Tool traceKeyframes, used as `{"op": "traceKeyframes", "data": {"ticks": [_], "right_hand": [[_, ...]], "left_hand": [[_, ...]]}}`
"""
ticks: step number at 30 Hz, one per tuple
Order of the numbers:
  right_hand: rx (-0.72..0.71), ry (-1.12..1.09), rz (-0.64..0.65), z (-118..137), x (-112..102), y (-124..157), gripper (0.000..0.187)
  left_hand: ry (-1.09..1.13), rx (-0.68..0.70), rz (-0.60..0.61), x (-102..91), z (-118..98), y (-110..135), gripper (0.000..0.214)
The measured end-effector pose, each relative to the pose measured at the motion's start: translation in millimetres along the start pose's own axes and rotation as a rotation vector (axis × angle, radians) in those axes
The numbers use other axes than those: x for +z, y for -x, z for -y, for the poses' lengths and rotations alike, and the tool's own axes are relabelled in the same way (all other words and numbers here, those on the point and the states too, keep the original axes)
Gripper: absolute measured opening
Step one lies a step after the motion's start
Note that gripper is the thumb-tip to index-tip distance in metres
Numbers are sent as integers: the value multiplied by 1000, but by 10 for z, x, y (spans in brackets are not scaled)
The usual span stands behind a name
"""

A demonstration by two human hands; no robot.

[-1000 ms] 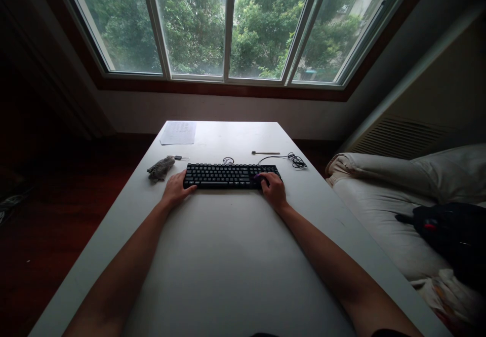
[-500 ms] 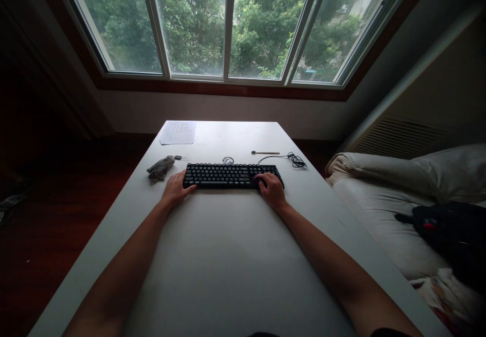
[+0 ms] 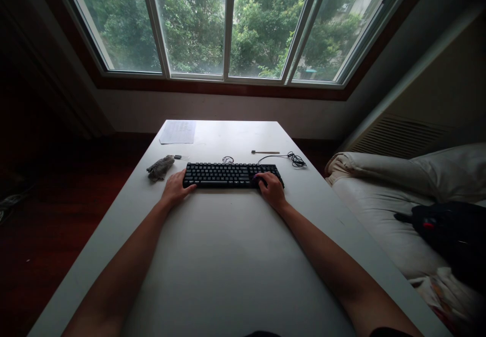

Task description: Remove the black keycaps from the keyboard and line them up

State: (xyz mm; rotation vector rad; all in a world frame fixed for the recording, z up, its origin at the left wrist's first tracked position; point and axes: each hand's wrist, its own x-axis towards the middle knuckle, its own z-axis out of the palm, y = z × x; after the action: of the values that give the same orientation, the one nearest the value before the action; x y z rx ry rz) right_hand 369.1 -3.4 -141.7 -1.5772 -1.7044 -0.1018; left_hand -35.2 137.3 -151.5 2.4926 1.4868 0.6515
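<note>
A black keyboard (image 3: 224,174) lies across the middle of the white table (image 3: 228,256). My left hand (image 3: 175,187) is at the keyboard's left end, fingers curled round its near corner. My right hand (image 3: 272,189) rests on the keys near the right end. Its fingers are bent and pinched over a small purple thing (image 3: 256,178) that I cannot make out. The keyboard's black cable (image 3: 294,160) lies coiled behind the right end.
A grey crumpled cloth (image 3: 160,168) lies left of the keyboard, with a small metal piece (image 3: 178,157) behind it. A thin stick-like tool (image 3: 265,152) and a paper sheet (image 3: 178,132) sit farther back. A bed with a black bag (image 3: 451,235) is at the right.
My right hand's fingers have shifted slightly on the keys. The left hand and the other things stay as they were.
</note>
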Motion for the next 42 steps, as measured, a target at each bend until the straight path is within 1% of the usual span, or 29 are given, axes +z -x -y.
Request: {"op": "traceKeyframes", "data": {"ticks": [2,7,14,20,22,27,30,32,34,37,39,42], "right_hand": [[4,-3,-10,-3,8,5,28],[52,-3,-44,10,21,20,43],[5,24,-24,2,25,-1,36],[14,36,-52,8,30,10,37],[33,29,-70,12,35,21,33],[86,30,-97,-9,62,53,12],[106,26,-106,-27,66,60,8],[91,15,-99,-24,55,55,7],[42,-3,-71,-6,36,45,9],[-32,-27,-31,35,7,29,20],[-48,-35,-21,57,-3,22,26],[-35,-56,-34,72,-8,14,30]], "left_hand": [[4,5,-5,4,2,0,83],[6,6,-2,2,1,-1,83],[10,9,-6,-22,-14,4,82],[17,15,-12,-13,-13,12,80],[14,16,-13,-12,-9,13,81],[9,24,-16,-9,7,16,81],[12,25,-18,-2,13,16,81],[12,23,-19,3,14,13,80],[11,23,-19,3,13,10,79],[9,22,-16,0,13,5,79],[9,22,-19,0,17,4,80],[12,29,-25,7,29,7,80]]}}
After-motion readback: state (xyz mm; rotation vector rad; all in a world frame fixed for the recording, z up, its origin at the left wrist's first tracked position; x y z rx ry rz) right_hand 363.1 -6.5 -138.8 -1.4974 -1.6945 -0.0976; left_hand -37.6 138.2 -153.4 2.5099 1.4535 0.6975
